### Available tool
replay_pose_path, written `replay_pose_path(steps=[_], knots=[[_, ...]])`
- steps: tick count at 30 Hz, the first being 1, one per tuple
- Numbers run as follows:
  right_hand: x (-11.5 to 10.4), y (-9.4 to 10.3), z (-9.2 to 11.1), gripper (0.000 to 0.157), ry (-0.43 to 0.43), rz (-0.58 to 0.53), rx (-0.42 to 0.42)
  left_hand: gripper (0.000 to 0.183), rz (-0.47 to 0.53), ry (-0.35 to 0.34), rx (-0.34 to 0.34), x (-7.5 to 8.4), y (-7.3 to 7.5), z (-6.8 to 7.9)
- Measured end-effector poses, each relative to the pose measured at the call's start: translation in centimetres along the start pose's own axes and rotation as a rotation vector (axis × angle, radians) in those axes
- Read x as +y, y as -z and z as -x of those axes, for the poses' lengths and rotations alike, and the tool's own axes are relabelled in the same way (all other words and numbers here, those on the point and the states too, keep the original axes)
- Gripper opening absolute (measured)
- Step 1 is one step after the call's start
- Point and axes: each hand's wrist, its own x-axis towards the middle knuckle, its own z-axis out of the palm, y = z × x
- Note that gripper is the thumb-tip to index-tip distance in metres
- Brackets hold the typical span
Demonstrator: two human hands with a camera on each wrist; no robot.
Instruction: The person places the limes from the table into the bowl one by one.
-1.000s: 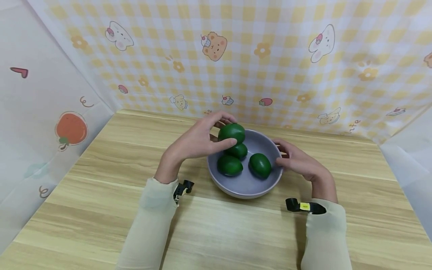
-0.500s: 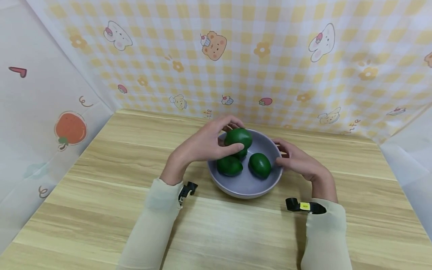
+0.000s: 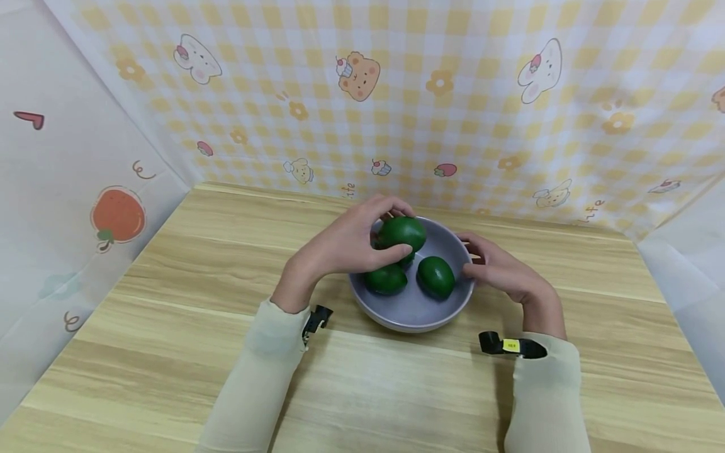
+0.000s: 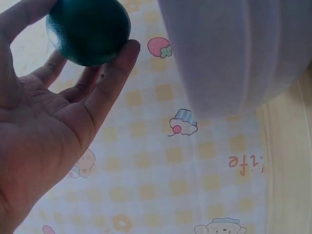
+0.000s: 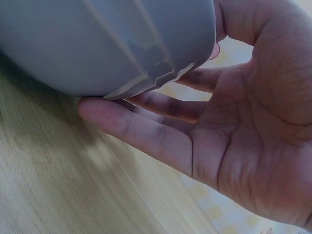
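Observation:
A glossy dark green lime (image 3: 403, 233) is in my left hand (image 3: 354, 239), between the thumb and fingers, over the left back part of a grey-purple bowl (image 3: 410, 311). The left wrist view shows the same lime (image 4: 90, 31) at the fingertips, beside the bowl's outer wall (image 4: 214, 53). Inside the bowl lie a lime (image 3: 386, 280) at the left, another lime (image 3: 436, 277) at the right, and one mostly hidden under the held lime. My right hand (image 3: 501, 267) grips the bowl's right side, thumb at the rim; in the right wrist view its fingers (image 5: 146, 131) reach along the underside.
The bowl stands on a light wooden table (image 3: 362, 390), close to its back edge. Behind it hangs a yellow checked cloth (image 3: 396, 126) with cartoon prints. A white printed sheet (image 3: 68, 251) borders the left side. Each sleeve carries a black wrist camera (image 3: 489, 343).
My left hand has moved right and slightly towards me with the lime, further over the bowl. The right hand and the bowl have stayed in place.

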Motion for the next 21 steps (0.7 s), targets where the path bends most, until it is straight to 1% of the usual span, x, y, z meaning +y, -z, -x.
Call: replay_pose_path(steps=[7, 13, 21], knots=[[0.07, 0.03, -0.01, 0.064, -0.002, 0.014, 0.003, 0.044, -0.015, 0.021, -0.005, 0.26, -0.15, 0.08], [0.06, 0.06, 0.02, 0.064, -0.003, 0.014, 0.002, 0.045, -0.036, 0.007, -0.015, 0.46, -0.52, -0.08], [0.08, 0.03, 0.05, 0.063, -0.005, 0.016, 0.002, 0.045, -0.058, 0.01, -0.034, 0.79, -0.75, -0.13]])
